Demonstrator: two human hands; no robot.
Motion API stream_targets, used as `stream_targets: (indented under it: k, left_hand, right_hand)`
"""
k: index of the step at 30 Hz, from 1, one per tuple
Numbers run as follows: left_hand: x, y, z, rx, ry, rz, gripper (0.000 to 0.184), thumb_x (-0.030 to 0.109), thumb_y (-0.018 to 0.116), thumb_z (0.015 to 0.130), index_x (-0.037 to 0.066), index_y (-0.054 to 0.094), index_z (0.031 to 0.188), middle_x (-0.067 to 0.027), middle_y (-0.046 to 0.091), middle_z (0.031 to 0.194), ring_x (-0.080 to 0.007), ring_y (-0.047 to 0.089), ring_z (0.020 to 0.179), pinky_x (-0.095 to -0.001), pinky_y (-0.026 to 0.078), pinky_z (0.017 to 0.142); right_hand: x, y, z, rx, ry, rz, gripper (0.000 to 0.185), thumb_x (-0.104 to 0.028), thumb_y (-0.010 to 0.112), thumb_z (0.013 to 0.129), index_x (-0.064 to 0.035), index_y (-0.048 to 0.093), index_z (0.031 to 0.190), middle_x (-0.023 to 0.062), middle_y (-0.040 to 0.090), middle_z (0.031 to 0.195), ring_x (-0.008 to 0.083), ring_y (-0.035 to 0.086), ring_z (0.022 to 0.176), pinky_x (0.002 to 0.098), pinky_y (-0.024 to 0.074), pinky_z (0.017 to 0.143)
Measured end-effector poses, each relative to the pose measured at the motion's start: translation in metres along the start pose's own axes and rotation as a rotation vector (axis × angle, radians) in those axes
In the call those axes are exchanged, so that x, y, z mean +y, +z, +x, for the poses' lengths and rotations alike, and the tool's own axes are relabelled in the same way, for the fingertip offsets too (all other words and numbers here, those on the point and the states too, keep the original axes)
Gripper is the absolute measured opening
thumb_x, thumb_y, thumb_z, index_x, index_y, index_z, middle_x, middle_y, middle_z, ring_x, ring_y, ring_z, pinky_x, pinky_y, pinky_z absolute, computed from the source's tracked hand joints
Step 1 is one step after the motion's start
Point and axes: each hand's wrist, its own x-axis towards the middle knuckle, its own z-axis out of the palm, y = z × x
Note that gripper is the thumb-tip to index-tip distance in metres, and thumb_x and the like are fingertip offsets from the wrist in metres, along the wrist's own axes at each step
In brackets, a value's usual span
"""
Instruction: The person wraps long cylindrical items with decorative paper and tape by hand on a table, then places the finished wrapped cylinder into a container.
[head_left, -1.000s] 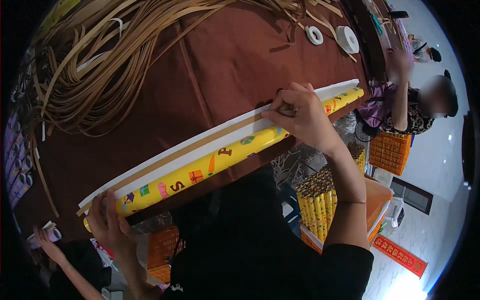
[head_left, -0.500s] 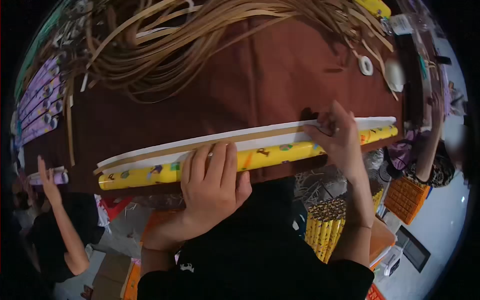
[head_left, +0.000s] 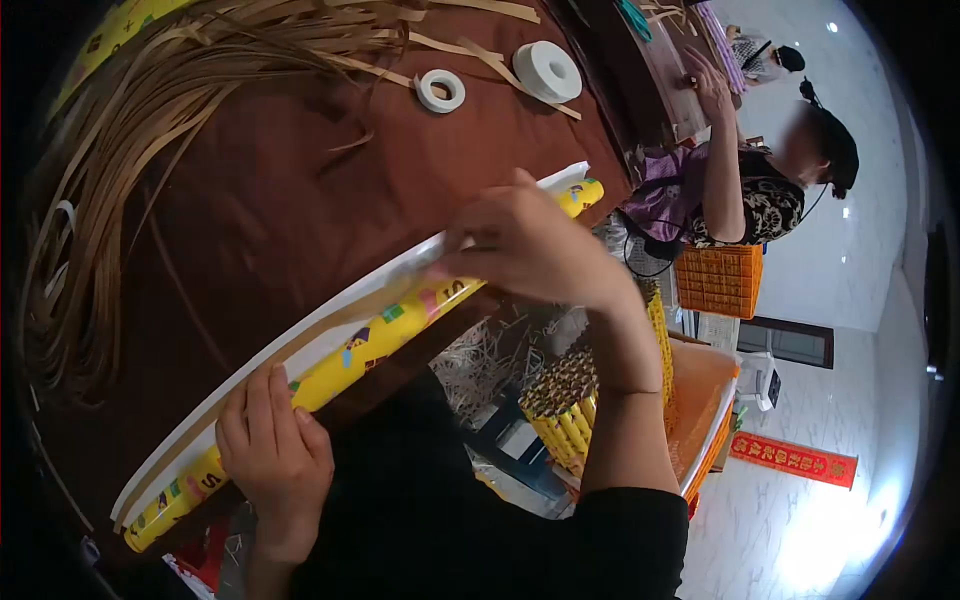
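A long yellow roll of printed paper (head_left: 360, 350) lies slantwise along the table's near edge. Its white inner flap (head_left: 300, 335) is turned up along the far side, with a narrow brown strip (head_left: 345, 312) running down it. My left hand (head_left: 275, 455) is wrapped over the roll near its lower-left end, fingertips at the flap. Over the roll's upper-right half is my right hand (head_left: 540, 240), smeared by motion. Its fingers bend toward the flap; whether anything is between them is hidden.
Loose brown strips (head_left: 170, 130) lie across the far table. Two white tape rolls, a small one (head_left: 440, 91) and a large one (head_left: 547, 72), sit beyond my right hand. Finished yellow tubes (head_left: 565, 410) stand below. A co-worker (head_left: 745, 190) is at right, near an orange crate (head_left: 718, 280).
My view has turned to the right, so the roll now slants more steeply. My right hand has become blurred over the roll. My left hand remains on the roll, nearer its left end.
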Motion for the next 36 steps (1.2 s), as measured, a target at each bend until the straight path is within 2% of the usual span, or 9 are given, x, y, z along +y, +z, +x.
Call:
stream_targets:
  k: [1,2,6,15,18,24,27,30,36]
  left_hand:
    - [0.001,0.0,0.0,0.011,-0.004,-0.001,0.036,0.009,0.045,0.09,-0.005,0.057,0.121,-0.0194,0.057,0.12,-0.0359,0.054,0.102,-0.0479,0.045,0.087]
    - [0.001,0.0,-0.001,0.0,-0.008,0.008,0.036,0.008,0.044,0.09,-0.005,0.057,0.121,-0.0196,0.057,0.12,-0.0358,0.054,0.103,-0.048,0.045,0.087]
    - [0.0,0.003,-0.004,-0.034,-0.026,0.051,0.038,0.01,0.041,0.092,-0.007,0.058,0.121,-0.0194,0.058,0.121,-0.035,0.053,0.106,-0.0462,0.045,0.09]
    - [0.006,0.005,-0.005,-0.022,-0.011,0.285,0.043,0.016,0.032,0.096,-0.003,0.054,0.128,-0.015,0.052,0.128,-0.0297,0.049,0.116,-0.0441,0.043,0.098]
    - [0.053,-0.042,0.04,-0.644,-0.467,0.295,0.041,0.012,0.034,0.098,-0.001,0.047,0.134,-0.0167,0.046,0.136,-0.0334,0.045,0.123,-0.0478,0.037,0.104]
    - [0.048,-0.037,0.029,-0.559,-0.438,0.205,0.04,0.014,0.031,0.099,-0.001,0.048,0.133,-0.0174,0.049,0.134,-0.0332,0.048,0.122,-0.0483,0.039,0.103]
    - [0.047,-0.036,0.023,-0.259,-0.266,0.069,0.041,0.014,0.03,0.1,-0.001,0.048,0.133,-0.0177,0.05,0.133,-0.0337,0.049,0.121,-0.048,0.04,0.102]
    - [0.046,-0.037,0.031,-0.571,-0.436,0.214,0.041,0.014,0.029,0.1,-0.001,0.047,0.134,-0.0179,0.05,0.133,-0.0335,0.048,0.122,-0.0481,0.039,0.103]
    - [0.048,-0.04,0.035,-0.569,-0.421,0.211,0.042,0.015,0.028,0.1,0.0,0.047,0.135,-0.0184,0.05,0.132,-0.0339,0.049,0.121,-0.0481,0.038,0.103]
  right_hand:
    - [0.011,-0.024,-0.008,-0.111,0.286,0.292,0.021,-0.021,0.077,0.081,-0.0002,0.071,0.078,0.0087,0.065,0.062,0.0157,0.06,0.052,0.03,0.0384,0.049]
    - [0.039,-0.035,-0.025,0.0,0.141,0.273,0.018,-0.016,0.078,0.081,0.0012,0.072,0.083,0.0052,0.063,0.061,0.0081,0.056,0.052,0.0245,0.036,0.044]
    - [0.103,-0.085,-0.084,0.137,0.472,0.457,0.014,-0.012,0.079,0.081,-0.0006,0.073,0.084,-0.001,0.063,0.065,0.0036,0.054,0.059,0.0217,0.0412,0.053]
    - [0.159,-0.053,-0.086,0.354,0.586,0.558,0.015,-0.015,0.081,0.078,-0.0027,0.073,0.08,-0.0006,0.066,0.07,0.0038,0.056,0.059,0.0195,0.0432,0.052]
    - [0.169,-0.043,-0.081,0.419,0.494,0.481,0.017,-0.015,0.082,0.077,-0.0012,0.072,0.08,0.001,0.066,0.07,0.0045,0.056,0.058,0.0197,0.0426,0.051]
    - [0.162,-0.045,-0.071,0.374,0.598,0.505,0.019,-0.015,0.082,0.075,0.0011,0.072,0.08,0.0033,0.068,0.072,0.0079,0.062,0.062,0.0219,0.0489,0.054]
    - [0.154,-0.047,-0.066,0.356,0.683,0.502,0.019,-0.014,0.081,0.075,0.0018,0.071,0.079,0.0046,0.068,0.073,0.0093,0.064,0.063,0.0232,0.0518,0.057]
    - [0.16,-0.044,-0.067,0.361,0.608,0.431,0.019,-0.013,0.081,0.075,0.0025,0.071,0.078,0.0054,0.069,0.073,0.0098,0.064,0.064,0.0238,0.0528,0.059]
    - [0.153,-0.045,-0.063,0.34,0.674,0.361,0.019,-0.015,0.08,0.075,0.0012,0.071,0.077,0.0063,0.067,0.073,0.0113,0.064,0.065,0.0242,0.0529,0.061]
